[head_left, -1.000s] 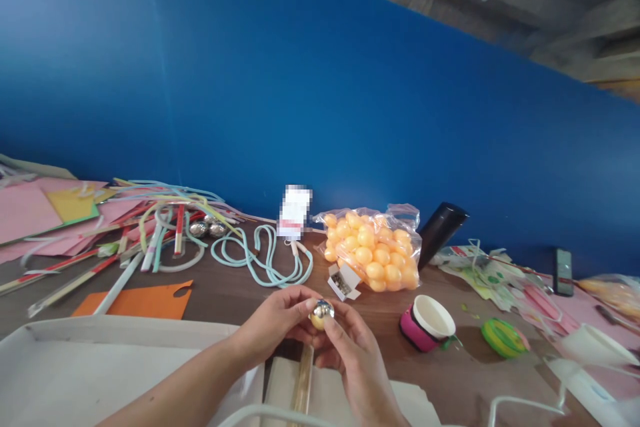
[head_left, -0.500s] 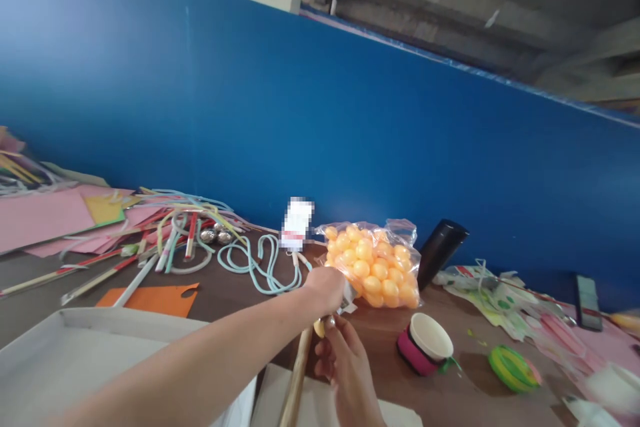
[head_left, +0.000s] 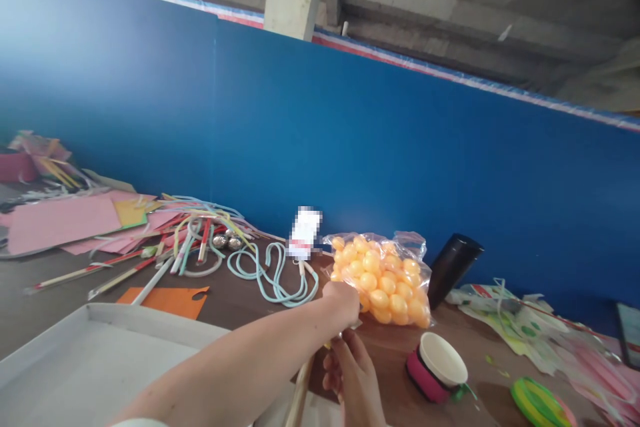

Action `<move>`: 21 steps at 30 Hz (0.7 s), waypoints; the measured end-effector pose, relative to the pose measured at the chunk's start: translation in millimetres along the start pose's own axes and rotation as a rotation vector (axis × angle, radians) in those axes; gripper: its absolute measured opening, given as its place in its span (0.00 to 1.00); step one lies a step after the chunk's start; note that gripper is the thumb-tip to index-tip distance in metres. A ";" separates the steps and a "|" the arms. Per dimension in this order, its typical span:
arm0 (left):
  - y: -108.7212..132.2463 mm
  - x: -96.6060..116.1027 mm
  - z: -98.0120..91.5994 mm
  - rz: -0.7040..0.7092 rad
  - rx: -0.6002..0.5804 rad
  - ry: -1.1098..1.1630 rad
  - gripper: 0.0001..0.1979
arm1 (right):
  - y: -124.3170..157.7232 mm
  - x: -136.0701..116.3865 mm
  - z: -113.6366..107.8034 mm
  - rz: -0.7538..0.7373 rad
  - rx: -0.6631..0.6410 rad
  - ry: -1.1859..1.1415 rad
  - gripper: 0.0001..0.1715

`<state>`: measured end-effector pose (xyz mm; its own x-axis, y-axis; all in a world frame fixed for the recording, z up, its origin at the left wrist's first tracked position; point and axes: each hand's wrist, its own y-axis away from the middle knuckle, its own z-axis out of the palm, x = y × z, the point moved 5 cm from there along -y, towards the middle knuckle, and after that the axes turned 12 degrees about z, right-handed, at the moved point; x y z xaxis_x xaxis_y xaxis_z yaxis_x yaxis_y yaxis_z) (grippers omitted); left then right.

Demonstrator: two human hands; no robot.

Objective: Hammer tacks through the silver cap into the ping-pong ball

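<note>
My left hand [head_left: 343, 301] reaches forward over the brown table, knuckles up, right at the front of a clear bag of orange balls [head_left: 385, 277]. Its fingers curl down out of sight where a small white box stood, so I cannot see what they touch. Just below it my right hand [head_left: 350, 373] is held up with its fingers pinched on a small ball [head_left: 327, 345], of which only a yellow sliver shows. A wooden stick [head_left: 300, 395] rises beside my right hand.
A white tray [head_left: 100, 320] lies front left, an orange sheet [head_left: 170, 300] behind it. Turquoise cord [head_left: 273, 273], straws [head_left: 200, 240] and two silver balls [head_left: 227, 241] lie further back. A black tube [head_left: 453, 267], pink cup [head_left: 440, 360] and green roll [head_left: 537, 403] are at right.
My left hand let go of the small ball and reached forward to the white box by the bag. My right hand kept the ball. The camera tilted upward.
</note>
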<state>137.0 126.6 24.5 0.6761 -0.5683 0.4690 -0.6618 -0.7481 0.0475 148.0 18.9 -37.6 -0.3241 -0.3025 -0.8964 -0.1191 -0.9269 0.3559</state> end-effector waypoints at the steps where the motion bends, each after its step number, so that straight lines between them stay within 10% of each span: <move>1: 2.2 0.5 -0.7 -0.014 -0.037 -0.028 0.16 | -0.8 0.2 -0.4 0.000 0.001 0.008 0.20; 13: 14.5 -5.6 -9.0 -0.031 -0.185 -0.138 0.16 | -5.2 2.4 2.0 -0.008 0.021 0.117 0.28; 21: 13.0 -1.0 -11.4 -0.055 -0.042 0.048 0.12 | -8.7 2.3 -0.7 -0.021 0.052 0.099 0.28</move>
<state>124.0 121.4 34.7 0.6963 -0.5090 0.5060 -0.6377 -0.7622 0.1108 148.9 26.1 -42.9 -0.2266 -0.3058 -0.9247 -0.1745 -0.9213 0.3475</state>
